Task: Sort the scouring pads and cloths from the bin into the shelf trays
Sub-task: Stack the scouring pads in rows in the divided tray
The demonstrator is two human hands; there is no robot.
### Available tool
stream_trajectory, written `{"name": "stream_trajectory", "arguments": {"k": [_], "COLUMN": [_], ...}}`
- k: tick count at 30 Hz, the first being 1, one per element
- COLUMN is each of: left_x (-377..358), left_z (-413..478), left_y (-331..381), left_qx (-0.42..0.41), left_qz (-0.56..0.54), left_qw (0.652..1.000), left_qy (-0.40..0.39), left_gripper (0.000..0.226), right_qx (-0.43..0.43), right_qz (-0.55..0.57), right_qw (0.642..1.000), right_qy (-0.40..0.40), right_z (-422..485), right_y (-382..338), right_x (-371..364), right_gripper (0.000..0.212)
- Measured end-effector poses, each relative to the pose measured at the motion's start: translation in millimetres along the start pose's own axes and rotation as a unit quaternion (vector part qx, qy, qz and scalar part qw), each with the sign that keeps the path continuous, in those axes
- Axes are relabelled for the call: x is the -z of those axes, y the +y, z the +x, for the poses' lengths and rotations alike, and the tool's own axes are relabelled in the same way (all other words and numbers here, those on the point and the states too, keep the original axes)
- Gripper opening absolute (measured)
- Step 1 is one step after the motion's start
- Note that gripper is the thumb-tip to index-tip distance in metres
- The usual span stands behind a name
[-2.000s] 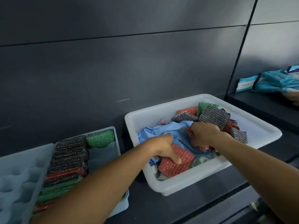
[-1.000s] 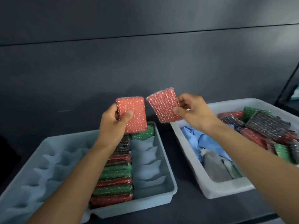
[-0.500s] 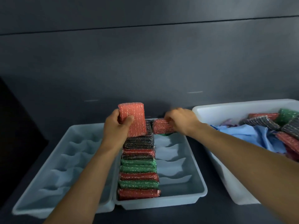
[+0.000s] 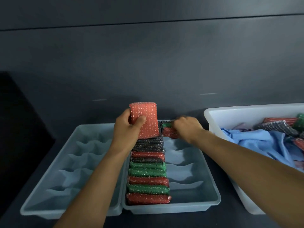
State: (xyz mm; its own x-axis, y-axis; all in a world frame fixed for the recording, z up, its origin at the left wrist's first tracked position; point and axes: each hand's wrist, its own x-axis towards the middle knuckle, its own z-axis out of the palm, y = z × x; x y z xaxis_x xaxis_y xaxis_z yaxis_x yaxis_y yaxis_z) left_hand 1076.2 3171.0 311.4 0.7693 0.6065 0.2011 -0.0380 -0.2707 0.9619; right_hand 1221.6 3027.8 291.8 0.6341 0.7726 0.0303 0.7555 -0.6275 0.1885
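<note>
My left hand (image 4: 127, 127) grips a red scouring pad (image 4: 145, 120) upright above the far end of the grey shelf tray (image 4: 212, 193). My right hand (image 4: 187, 127) pinches a second red scouring pad (image 4: 168, 132) down in the far slot of the tray's right column, beside a green pad (image 4: 167, 124). A row of red, green and dark pads (image 4: 148, 175) stands on edge in the tray's left column. At the right, the white bin (image 4: 230, 112) holds a blue cloth (image 4: 256, 139) and more pads (image 4: 278, 125).
A second grey slotted tray (image 4: 54, 163) sits to the left, touching the first. Both trays and the bin stand on a dark shelf against a dark panelled wall. The bin's near edge lies close under my right forearm.
Both hands lifted red pads out of the bin and moved left to the tray. My right hand has lowered its pad into the far right slot; my left hand's pad stays raised.
</note>
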Motion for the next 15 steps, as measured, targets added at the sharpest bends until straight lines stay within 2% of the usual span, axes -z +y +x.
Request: {"name": "stream_trajectory", "arguments": {"k": [6, 10, 12, 15], "left_x": [0.0, -6.2, -11.2, -25.7], "left_z": [0.6, 7.1, 13.0, 20.6], "left_y": [-1.2, 1.4, 2.5, 1.6], "left_qx": [0.013, -0.019, -0.039, -0.076], "left_qz": [0.034, 0.091, 0.106, 0.16], "left_qw": [0.998, 0.992, 0.991, 0.98], "left_qy": [-0.043, -0.08, -0.074, -0.094], "left_gripper": [0.018, 0.024, 0.03, 0.026], "right_qx": [-0.026, -0.044, -0.052, -0.039], "right_qz": [0.037, 0.123, 0.227, 0.417], "right_qw": [0.997, 0.991, 0.972, 0.9], "right_qy": [0.055, 0.018, 0.031, 0.125], "right_z": [0.6, 3.4, 1.5, -12.3], "right_y": [6.8, 12.8, 27.7, 44.2], "right_x": [-7.6, -12.0, -6.6, 9.2], "right_gripper": [0.029, 0.016, 0.02, 0.037]}}
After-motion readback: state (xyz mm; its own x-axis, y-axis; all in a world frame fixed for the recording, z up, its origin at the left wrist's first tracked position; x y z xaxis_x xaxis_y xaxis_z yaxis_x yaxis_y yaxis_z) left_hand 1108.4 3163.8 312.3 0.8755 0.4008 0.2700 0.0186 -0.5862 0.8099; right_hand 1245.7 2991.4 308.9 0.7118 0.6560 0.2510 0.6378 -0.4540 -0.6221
